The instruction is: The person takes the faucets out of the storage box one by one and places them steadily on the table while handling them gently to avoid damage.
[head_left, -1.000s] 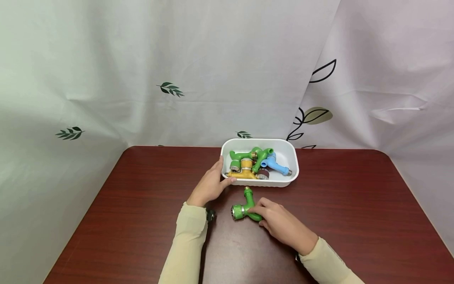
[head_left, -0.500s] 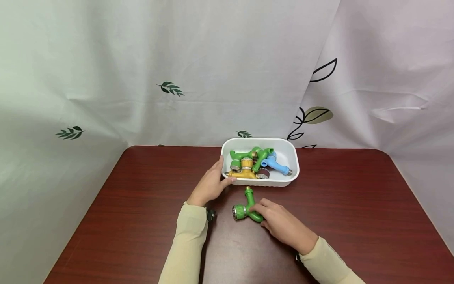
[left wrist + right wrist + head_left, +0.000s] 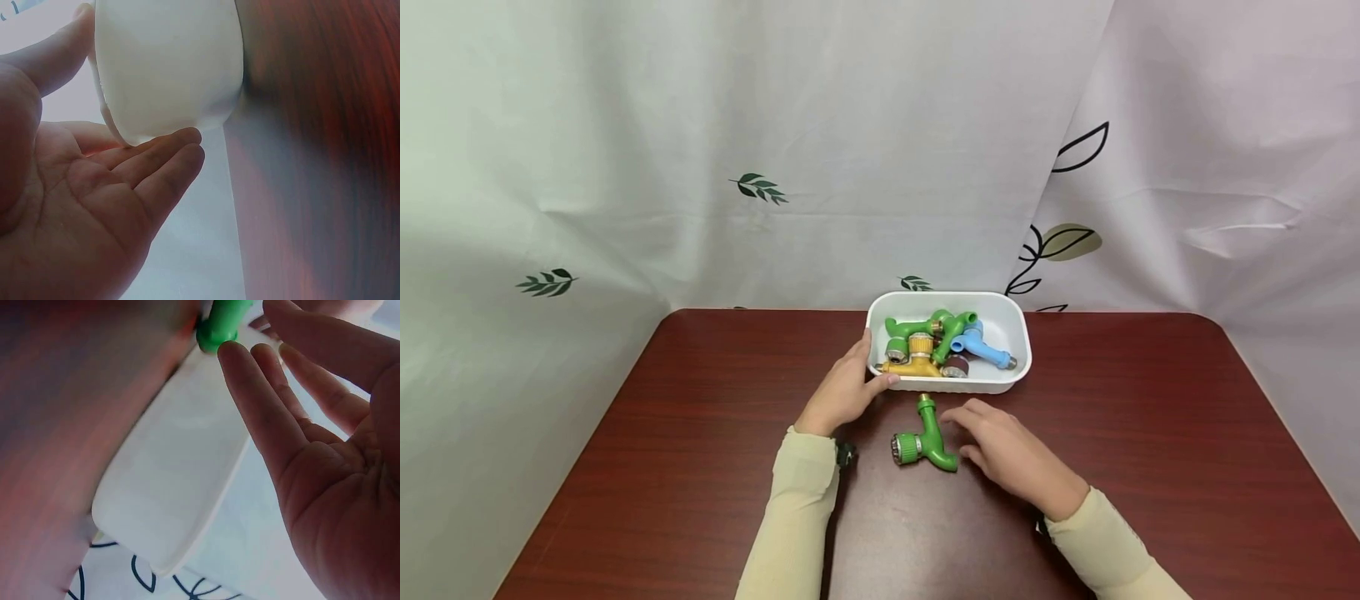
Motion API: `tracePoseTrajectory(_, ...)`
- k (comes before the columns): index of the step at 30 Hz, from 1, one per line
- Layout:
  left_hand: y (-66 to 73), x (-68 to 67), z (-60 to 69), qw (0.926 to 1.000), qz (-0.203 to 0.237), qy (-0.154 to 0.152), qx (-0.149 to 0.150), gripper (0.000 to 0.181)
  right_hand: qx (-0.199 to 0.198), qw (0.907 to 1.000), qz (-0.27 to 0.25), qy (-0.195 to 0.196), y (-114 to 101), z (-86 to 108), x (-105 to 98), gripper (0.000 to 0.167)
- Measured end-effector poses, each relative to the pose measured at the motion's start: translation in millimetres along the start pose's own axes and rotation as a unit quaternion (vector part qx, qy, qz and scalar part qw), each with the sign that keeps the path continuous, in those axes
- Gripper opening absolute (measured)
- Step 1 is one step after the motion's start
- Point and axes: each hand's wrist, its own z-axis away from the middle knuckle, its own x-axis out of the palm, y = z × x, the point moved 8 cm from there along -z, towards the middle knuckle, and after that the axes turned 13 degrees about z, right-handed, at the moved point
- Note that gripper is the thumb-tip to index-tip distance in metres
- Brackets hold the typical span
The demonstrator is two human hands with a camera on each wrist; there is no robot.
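The right hand [image 3: 325, 472], fingers extended, is beside a green fitting [image 3: 228, 319]; a white tray [image 3: 175, 437] stands near the worktop's [image 3: 56, 437] edge.

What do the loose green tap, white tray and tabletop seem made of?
Green tap: probably plastic, evenly colored, slightly glossy; its gold-colored tip looks like brass. White tray: likely smooth plastic, given rounded molded corners. Tabletop: wood or laminate; reddish-brown grain and soft sheen fit both.

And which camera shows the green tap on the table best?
The head view: the whole green tap shows there, with nothing covering it. The right wrist view catches only part, cut off at the top edge; the left wrist view shows none of it.
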Motion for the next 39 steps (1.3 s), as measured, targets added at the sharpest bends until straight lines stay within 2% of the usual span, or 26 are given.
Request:
tracePoseTrajectory(3,0.2,-0.4,-0.3,1.0,-0.003,0.001,0.002,0.09,0.007,0.9997,0.016,0.02,5.3,-1.9,-6.0,0.046)
tracePoseTrajectory(10,-0.2,-1.0,-0.3,1.0,-0.007,0.001,0.003,0.09,0.034,0.9973,0.017,0.062,17.7,-6.4,-21.3,0.037)
tracePoseTrajectory(15,-0.5,-0.7,-0.3,1.0,-0.007,-0.001,0.001,0.091,0.065,0.992,0.015,0.108,29.4,-9.5,-31.5,0.035)
tracePoseTrajectory(19,-0.7,-0.7,-0.3,1.0,-0.006,-0.002,0.001,0.091,0.089,0.9877,0.004,0.128,37.7,-13.4,-34.2,0.033)
tracePoseTrajectory(29,0.3,-0.7,1.2,1.0,-0.001,0.0,0.002,0.09,0.127,0.9824,0.001,0.137,51.9,-22.5,-32.8,0.03)
tracePoseTrajectory(39,1.6,-0.5,1.3,1.0,-0.002,0.002,0.006,0.09,0.136,0.9811,0.008,0.138,59.7,-25.8,-32.2,0.03)
